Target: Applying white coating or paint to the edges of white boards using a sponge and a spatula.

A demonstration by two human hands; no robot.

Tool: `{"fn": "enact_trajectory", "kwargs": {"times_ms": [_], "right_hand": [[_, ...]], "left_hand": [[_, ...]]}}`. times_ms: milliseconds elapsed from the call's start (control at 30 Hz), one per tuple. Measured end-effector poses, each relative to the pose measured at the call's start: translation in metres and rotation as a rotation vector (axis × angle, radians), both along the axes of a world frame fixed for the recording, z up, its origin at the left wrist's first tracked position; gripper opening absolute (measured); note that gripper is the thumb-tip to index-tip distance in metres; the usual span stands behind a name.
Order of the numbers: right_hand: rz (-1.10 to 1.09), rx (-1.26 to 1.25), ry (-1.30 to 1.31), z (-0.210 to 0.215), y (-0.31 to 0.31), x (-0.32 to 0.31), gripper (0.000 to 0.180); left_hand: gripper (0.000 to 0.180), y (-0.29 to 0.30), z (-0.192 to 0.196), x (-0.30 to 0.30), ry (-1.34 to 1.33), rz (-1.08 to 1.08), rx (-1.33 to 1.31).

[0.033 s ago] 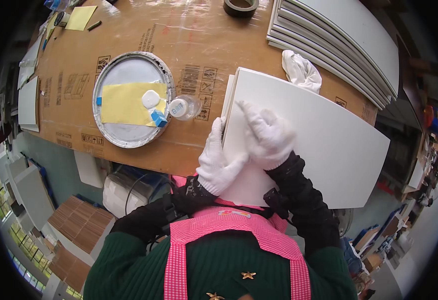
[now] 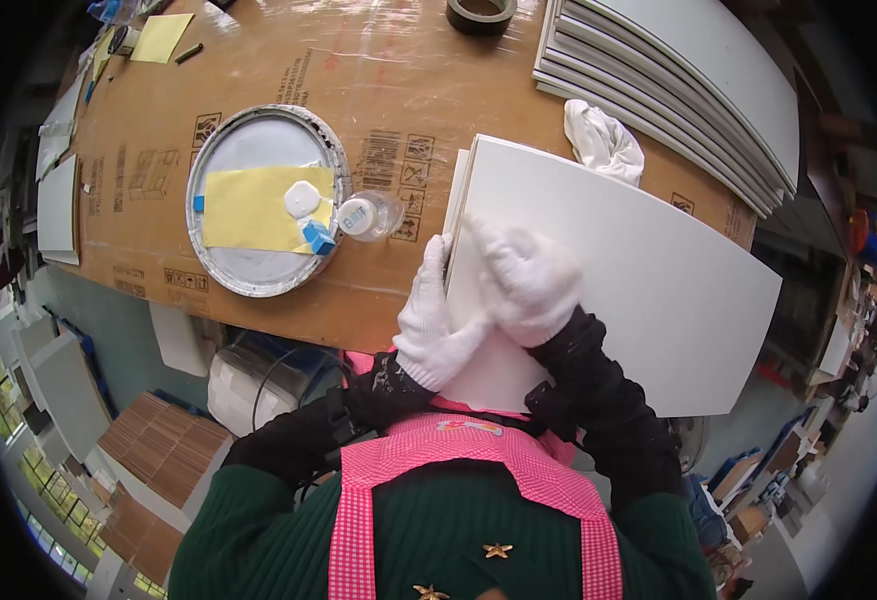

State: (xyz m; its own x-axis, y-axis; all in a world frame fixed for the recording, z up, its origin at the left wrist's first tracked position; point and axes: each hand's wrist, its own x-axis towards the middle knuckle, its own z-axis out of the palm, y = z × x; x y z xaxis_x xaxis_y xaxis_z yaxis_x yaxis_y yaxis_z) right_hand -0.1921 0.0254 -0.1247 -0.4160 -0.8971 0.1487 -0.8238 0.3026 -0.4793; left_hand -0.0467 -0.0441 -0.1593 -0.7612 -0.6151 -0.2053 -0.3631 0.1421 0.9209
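Note:
A large white board (image 2: pixel 638 270) lies on the cardboard-covered table (image 2: pixel 398 110), overhanging its near edge toward me. My left hand (image 2: pixel 436 322), in a white glove, grips the board's left edge near the near corner. My right hand (image 2: pixel 524 278), also gloved in white, presses flat on the board's top surface beside the left hand, its index finger stretched toward the far left corner. A second white board seems to lie just under the top one at that corner.
A round metal tray (image 2: pixel 258 270) holds a yellow sheet (image 2: pixel 253 208), a white pad and a blue piece. A small clear jar (image 2: pixel 366 215) stands beside it. A crumpled white cloth (image 2: pixel 603 140), stacked white boards (image 2: pixel 678 80) and a tape roll (image 2: pixel 480 14) lie farther back.

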Motion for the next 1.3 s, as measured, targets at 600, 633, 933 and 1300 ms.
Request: {"fn": "enact_trajectory", "kwargs": {"times_ms": [600,633,933,1300], "right_hand": [[-1.177,0.071,0.477,-0.042,0.339,-0.244,0.034],[-1.385,0.259,0.320,-0.026,0.323,-0.247,0.036],[-0.530,-0.060,0.259,-0.044,0.141,-0.115,0.021],[-1.401,0.325,0.161,0.006,0.404,-0.305,0.037]], "left_hand": [[0.091,0.013,0.029,-0.014,0.080,-0.023,0.221],[0.091,0.010,0.027,-0.009,0.070,-0.011,0.199],[0.082,0.015,0.022,-0.009,0.045,-0.052,0.020],[0.073,0.011,0.058,-0.078,-0.394,-0.662,-1.156]]}}
